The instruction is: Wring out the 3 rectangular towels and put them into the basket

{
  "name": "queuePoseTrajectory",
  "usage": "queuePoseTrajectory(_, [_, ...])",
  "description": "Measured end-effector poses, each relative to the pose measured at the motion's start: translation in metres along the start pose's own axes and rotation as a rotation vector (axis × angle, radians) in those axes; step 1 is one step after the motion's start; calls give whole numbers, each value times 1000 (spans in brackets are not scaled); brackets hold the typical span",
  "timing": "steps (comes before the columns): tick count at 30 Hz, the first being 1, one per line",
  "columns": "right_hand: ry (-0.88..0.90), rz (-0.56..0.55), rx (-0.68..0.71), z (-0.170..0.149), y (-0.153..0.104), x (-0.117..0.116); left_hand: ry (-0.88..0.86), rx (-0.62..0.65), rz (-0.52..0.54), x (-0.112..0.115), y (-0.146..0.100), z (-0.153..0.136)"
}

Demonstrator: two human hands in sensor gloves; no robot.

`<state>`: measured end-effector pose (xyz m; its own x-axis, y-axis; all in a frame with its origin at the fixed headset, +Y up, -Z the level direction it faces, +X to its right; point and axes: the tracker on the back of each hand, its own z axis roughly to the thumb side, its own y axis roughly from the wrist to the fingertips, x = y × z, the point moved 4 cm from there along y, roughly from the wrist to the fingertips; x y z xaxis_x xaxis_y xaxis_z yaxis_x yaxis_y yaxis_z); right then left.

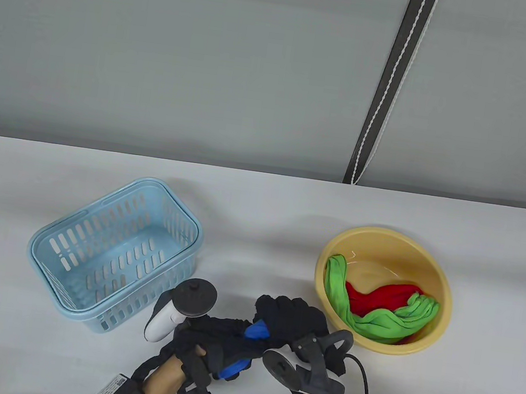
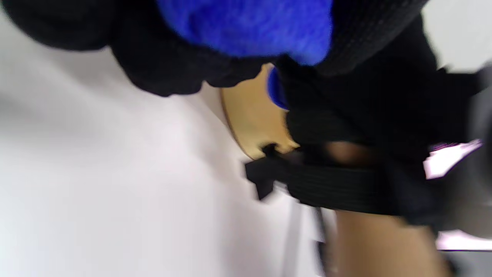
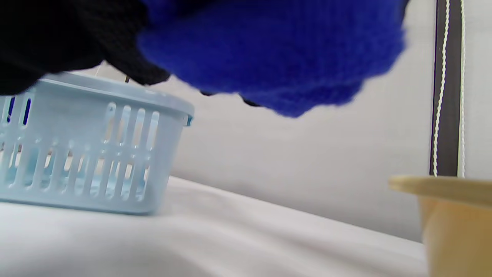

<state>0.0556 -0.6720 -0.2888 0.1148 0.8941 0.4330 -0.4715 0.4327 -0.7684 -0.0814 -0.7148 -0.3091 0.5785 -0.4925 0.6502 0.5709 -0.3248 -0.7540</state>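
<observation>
Table view: both hands (image 1: 244, 340) grip one blue towel (image 1: 256, 330); two towels (image 1: 375, 303) in basin (image 1: 441, 278).

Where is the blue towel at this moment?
In the table view the blue towel is at the near edge of the table, gripped between the left hand and the right hand, between the blue basket and the yellow basin.

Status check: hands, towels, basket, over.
Both hands, left hand and right hand, grip blue towel, mid-wring. Green towel and red towel in yellow basin. Basket empty, path unobstructed.
</observation>
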Motion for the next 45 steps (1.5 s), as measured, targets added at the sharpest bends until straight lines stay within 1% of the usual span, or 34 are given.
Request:
queuePoseTrajectory(1, [-2,-9,-7,-1,-1,2,107,-16,22,-3,-4,6])
queuePoseTrajectory(2, [-8,-5,-8,-1,0,2,161,-21,45,-5,-7,11])
queuePoseTrajectory(4, [-5,-26,-30,-4,-2,7,245,-38,143,-14,-17,22])
queuePoseTrajectory(7, [41,-47,-62,-7,-3,15,361,-36,252,-26,-30,38])
queuePoseTrajectory(9, [78,-54,-89,-8,-2,22,476,-45,348,-37,-42,51])
queuePoseTrajectory(10, [98,-56,-102,-9,-1,25,513,-53,379,-42,-47,55])
queuePoseTrajectory(12, [136,-51,-126,-12,0,29,597,-87,482,-57,-60,61])
queuePoseTrajectory(14, [147,-36,-138,-18,2,33,668,-127,598,-80,-76,63])
queuePoseTrajectory(16, [132,-4,-155,-27,3,37,711,-174,681,-101,-90,62])
queuePoseTrajectory(18, [116,24,-173,-37,4,40,710,-220,733,-122,-101,57])
queuePoseTrajectory(22, [105,77,-227,-63,7,49,635,-327,790,-160,-117,34])
queuePoseTrajectory(25, [76,113,-271,-87,9,56,598,-427,775,-179,-120,11])
queuePoseTrajectory(29, [47,150,-340,-119,9,66,595,-558,750,-192,-121,-18])
queuePoseTrajectory(32, [31,183,-378,-135,9,67,576,-621,711,-195,-117,-34])
queuePoseTrajectory(35, [33,221,-409,-147,10,64,560,-708,602,-192,-110,-48])
queuePoseTrajectory(41, [49,281,-442,-159,14,55,584,-781,520,-188,-104,-61])
queuePoseTrajectory(43, [55,292,-446,-162,15,52,559,-738,508,-186,-104,-61])
queuePoseTrajectory(45, [61,308,-464,-168,16,49,544,-675,523,-183,-106,-57])
